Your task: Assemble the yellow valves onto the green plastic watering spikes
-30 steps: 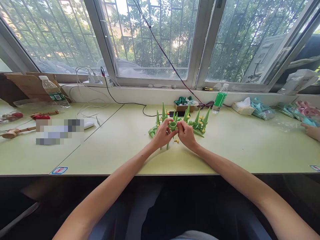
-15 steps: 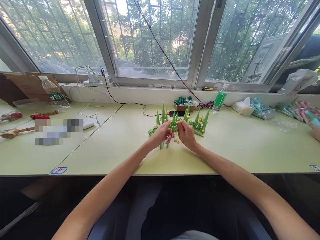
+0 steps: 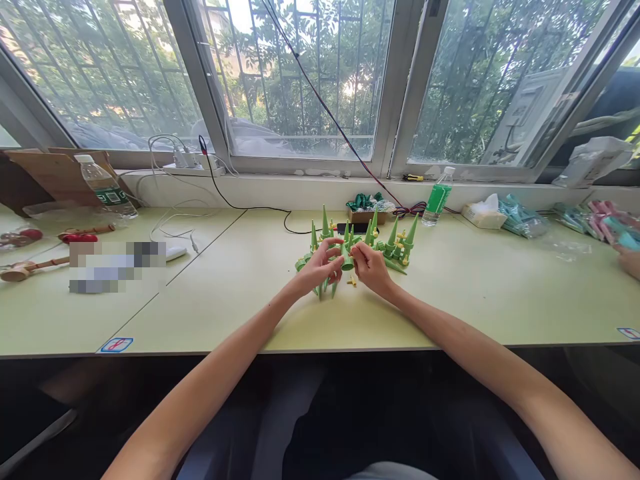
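Observation:
Over the middle of the table, my left hand [image 3: 319,268] has its fingers curled round a green plastic watering spike [image 3: 347,260]. Its wide end tilts down toward me. Close against its right side is my right hand [image 3: 371,268], closed in a pinch; what lies between those fingertips is too small and covered to name. A small yellow valve [image 3: 352,282] lies on the table just below the hands. More green watering spikes stand behind and beside them, among them one at the right [image 3: 411,233] with yellow valves fitted. Several spikes on the left are partly hidden by my left hand.
A green-labelled bottle [image 3: 437,197], a tissue box [image 3: 484,217] and bagged items [image 3: 520,217] line the back right. Behind the spikes sit a small carton [image 3: 369,217] and a dark phone [image 3: 345,229]. Cables [image 3: 175,213] and wooden toys [image 3: 30,268] lie left. Another person's hand [image 3: 627,257] shows far right.
The held spike has tipped, so its round opening, which faced me before, now points downward. My left fingers have shifted up along it; the right hand stays beside it.

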`<state>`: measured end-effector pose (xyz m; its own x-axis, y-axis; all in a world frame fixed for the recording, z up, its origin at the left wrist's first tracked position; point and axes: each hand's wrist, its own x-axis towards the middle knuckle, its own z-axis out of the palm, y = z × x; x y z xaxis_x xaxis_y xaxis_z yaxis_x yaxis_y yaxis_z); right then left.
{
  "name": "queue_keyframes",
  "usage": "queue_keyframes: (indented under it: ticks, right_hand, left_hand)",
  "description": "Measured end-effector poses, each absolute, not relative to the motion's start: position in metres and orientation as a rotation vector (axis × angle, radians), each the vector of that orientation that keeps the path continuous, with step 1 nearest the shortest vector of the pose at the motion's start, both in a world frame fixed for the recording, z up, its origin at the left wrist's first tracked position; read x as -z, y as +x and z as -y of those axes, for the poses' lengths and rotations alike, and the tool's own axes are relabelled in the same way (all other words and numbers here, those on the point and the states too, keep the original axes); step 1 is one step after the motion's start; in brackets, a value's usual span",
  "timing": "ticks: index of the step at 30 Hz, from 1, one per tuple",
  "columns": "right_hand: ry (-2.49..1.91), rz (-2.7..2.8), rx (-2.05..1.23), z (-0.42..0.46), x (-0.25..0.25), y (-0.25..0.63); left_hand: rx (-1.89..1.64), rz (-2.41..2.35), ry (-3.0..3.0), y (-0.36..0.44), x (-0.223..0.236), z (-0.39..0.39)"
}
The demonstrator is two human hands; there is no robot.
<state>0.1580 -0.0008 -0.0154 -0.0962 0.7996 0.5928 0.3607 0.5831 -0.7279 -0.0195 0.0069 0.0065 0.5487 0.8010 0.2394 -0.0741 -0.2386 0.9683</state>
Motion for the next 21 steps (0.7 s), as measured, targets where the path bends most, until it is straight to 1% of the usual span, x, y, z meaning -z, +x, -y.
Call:
queue_keyframes:
  ticks: [6, 14, 18, 21]
  right_hand:
    - [-0.978, 1.716, -0.478, -0.004, 0.017, 0.16]
    - [-0.991, 1.708, -0.541, -0.005, 0.018, 0.159]
    - [-0.98, 1.647, -0.61, -0.007, 0.018, 0.157]
    - [-0.98, 1.584, -0.721, -0.005, 0.017, 0.155]
  left_hand:
    - [-1.032, -0.689, 1.992, -0.019, 0.0, -0.009]
    - [-1.102, -0.778, 2.541, -0.026, 0.005, -0.01]
    - [-1.125, -0.817, 2.69, -0.028, 0.008, -0.012]
    - [-1.146, -0.815, 2.741, -0.028, 0.01, -0.014]
